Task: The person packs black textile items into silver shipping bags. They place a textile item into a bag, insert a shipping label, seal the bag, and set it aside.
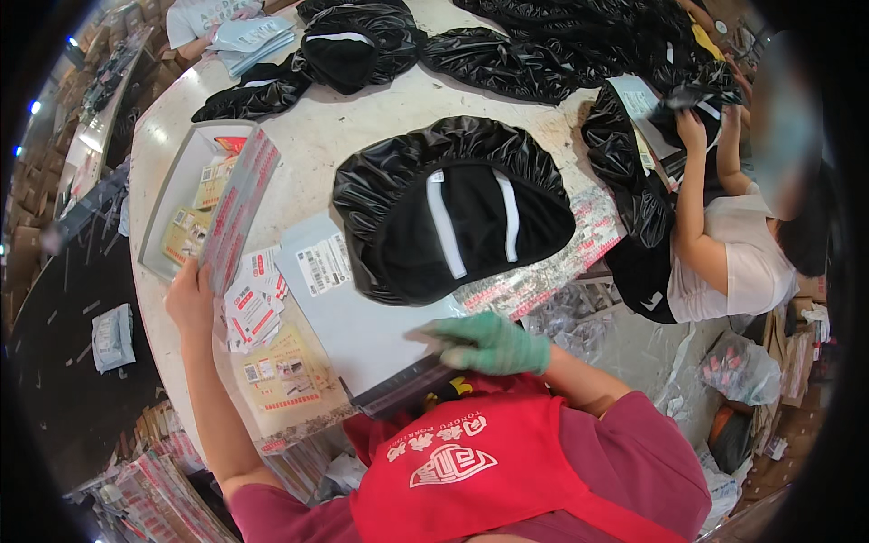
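Note:
My left hand [191, 298] is at the near end of an open grey box [155, 220], its fingertips by the rim and a yellow printed card [182, 234]. Whether it pinches a card or the box wall is unclear. My right hand [497, 345], in a green knit glove, extends over the near side of a grey poly mailer [380, 339], its fingers apart. The mailer lies flat with a printed label [323, 265] and a dark strip along its near edge. On its far part rests a gathered black glossy cover [441, 210], black fabric lining and two white straps facing up.
Loose red-and-white cards [252, 309] and more yellow cards [288, 373] lie left of the mailer. Black covers [502, 61] line the table's [299, 156] far side. A co-worker [719, 251] handles one at right; another person [210, 27] is by stacked mailers [251, 44].

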`<state>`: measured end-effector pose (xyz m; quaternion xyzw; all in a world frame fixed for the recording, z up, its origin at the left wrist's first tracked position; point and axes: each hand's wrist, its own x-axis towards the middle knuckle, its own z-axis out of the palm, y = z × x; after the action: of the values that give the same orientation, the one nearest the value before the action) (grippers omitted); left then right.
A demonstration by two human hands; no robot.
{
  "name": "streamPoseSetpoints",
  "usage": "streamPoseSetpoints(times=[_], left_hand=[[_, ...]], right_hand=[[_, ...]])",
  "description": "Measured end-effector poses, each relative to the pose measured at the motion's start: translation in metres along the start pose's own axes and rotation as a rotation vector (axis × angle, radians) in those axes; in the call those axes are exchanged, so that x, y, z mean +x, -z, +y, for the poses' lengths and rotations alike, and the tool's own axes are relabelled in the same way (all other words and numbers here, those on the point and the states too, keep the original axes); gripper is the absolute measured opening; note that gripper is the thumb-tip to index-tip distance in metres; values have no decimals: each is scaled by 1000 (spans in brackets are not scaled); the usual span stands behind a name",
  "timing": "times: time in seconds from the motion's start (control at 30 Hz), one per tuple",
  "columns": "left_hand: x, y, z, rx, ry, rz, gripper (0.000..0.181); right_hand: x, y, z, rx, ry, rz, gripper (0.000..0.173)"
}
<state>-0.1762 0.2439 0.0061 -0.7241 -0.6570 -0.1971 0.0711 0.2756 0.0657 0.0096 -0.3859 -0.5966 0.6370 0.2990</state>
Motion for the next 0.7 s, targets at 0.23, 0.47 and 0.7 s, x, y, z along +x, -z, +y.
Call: streamPoseSetpoints(times=[0.23, 0.47, 0.7], left_hand=[[12, -7, -11, -132, -129, 14, 12], [48, -9, -1, -206, -319, -31, 9], [66, -27, -2, -149, -364, 11, 13]], right_hand=[[-28, 96, 22, -971, 164, 927, 34], [-30, 146, 94, -1061, -9, 971, 40], [-17, 160, 118, -1081, 83, 1075, 32]])
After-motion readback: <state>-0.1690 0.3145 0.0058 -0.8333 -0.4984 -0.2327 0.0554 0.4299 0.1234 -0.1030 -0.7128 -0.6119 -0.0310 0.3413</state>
